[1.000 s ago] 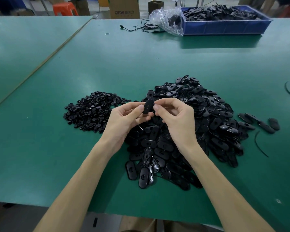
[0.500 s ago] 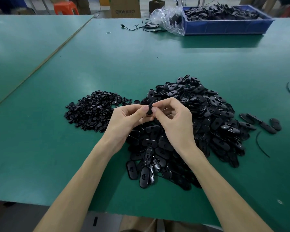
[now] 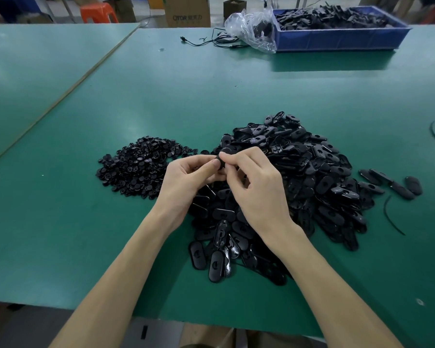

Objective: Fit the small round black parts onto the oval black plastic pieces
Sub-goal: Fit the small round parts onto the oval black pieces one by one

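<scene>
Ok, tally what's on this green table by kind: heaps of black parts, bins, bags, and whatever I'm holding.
Heaps of black parts: 2, round parts and oval pieces
Blue bin: 1
Clear plastic bag: 1
Held black piece: 1
Total: 5

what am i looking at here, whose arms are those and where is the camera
There is no machine here: a person works with two bare hands. The camera sits on the person's head and looks forward and down, so the arms reach in from the bottom of the picture. The left hand and the right hand meet in the middle and pinch one black piece between their fingertips; fingers hide most of it. On the green table lie a heap of small round parts on the left and a bigger heap of oval pieces on the right, with a few ovals set apart further right. At the far edge stands a blue bin of more black parts, beside a clear plastic bag.
</scene>
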### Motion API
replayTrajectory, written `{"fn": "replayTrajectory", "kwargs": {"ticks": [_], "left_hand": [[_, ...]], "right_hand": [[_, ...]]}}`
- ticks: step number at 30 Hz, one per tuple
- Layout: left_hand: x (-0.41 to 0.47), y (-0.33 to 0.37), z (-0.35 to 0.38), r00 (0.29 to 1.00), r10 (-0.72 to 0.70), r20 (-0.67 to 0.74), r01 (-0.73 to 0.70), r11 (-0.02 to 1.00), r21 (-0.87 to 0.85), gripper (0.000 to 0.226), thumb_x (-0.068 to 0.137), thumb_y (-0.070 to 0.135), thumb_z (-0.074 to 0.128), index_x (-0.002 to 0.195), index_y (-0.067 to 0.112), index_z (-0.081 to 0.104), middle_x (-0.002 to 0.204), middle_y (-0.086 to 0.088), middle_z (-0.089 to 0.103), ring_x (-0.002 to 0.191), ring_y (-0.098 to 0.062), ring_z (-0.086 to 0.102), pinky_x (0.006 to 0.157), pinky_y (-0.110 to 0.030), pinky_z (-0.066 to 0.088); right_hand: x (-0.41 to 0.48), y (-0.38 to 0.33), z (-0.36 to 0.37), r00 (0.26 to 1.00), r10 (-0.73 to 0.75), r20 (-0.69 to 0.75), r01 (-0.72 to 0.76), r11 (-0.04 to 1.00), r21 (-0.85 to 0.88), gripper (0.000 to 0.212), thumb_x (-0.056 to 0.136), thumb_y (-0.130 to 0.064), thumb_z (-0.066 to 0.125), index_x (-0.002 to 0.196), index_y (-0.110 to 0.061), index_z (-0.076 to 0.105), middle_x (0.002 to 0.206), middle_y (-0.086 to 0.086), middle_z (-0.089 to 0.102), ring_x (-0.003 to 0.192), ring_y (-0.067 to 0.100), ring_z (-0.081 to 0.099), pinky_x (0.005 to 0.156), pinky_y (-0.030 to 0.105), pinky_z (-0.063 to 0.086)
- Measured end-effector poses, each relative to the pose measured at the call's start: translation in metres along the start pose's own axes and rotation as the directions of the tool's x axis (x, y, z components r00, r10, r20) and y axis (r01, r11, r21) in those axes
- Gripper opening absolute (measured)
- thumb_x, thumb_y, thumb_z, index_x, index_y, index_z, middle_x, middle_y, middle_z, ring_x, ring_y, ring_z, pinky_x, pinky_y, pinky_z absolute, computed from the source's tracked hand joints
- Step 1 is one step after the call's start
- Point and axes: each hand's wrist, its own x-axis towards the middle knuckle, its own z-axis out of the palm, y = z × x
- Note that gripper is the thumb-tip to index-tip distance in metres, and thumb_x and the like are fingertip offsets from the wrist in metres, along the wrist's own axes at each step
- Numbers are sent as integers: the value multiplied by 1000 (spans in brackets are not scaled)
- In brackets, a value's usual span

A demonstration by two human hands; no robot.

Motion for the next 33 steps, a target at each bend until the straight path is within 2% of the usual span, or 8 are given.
{"fn": "replayTrajectory", "kwargs": {"ticks": [4,6,9,14,19,26,31,33], "left_hand": [[1,0,-2,1000,3,-2,-3,1000,6,22,98,16,70,108,-2,76,99,-19,77,87,-25,73,89,-35,59],[1,0,-2,1000,5,-8,-5,1000,12,18,97,15,70,105,0,76,94,-16,77,84,-23,72,88,-34,59],[1,1,-2,1000,11,15,-12,999,31,9,96,15,71,97,12,80,87,-11,77,77,-18,71,82,-27,59],[-2,2,0,995,24,98,-33,995,94,11,96,16,72,100,8,79,85,-5,76,74,-15,70,78,-24,58],[-2,3,0,995,29,94,-39,994,105,15,93,20,74,100,8,78,85,-6,77,74,-15,70,78,-24,57],[-3,3,1,997,29,77,-37,993,111,19,94,17,74,104,0,75,82,-7,75,73,-17,69,80,-27,56],[-4,5,3,996,41,80,-52,989,141,17,96,11,71,103,-3,72,79,-5,73,72,-18,67,80,-28,57],[-5,6,4,996,40,83,-53,986,159,13,97,10,70,102,-2,72,77,-6,72,74,-18,67,82,-30,58]], "right_hand": [[-1,-1,1,999,-31,27,30,999,20,23,102,-5,63,121,-9,74,106,0,62,78,4,55,67,30,57],[1,-2,0,1000,1,20,-2,998,66,27,102,-6,63,126,-13,72,107,-4,60,77,4,57,70,23,54],[5,-2,-1,990,139,-18,-132,971,198,34,100,-10,68,134,-16,67,105,-5,62,78,9,63,71,12,49],[8,-2,-6,951,308,39,-301,884,357,17,98,-8,69,112,-16,77,103,-4,75,83,12,74,75,30,62],[8,-3,-8,940,336,55,-327,847,419,14,96,-4,71,107,-12,77,93,-3,77,75,11,75,70,20,58],[7,-5,-9,939,337,70,-329,818,473,13,95,-3,72,105,-10,76,86,-3,77,68,9,75,63,16,57],[5,-4,-8,945,316,85,-319,833,453,12,95,-4,73,105,-10,74,86,0,77,69,16,78,67,30,64],[4,-4,-7,951,299,75,-302,852,428,12,95,-3,73,105,-9,74,88,2,76,69,16,77,67,29,64]]}}
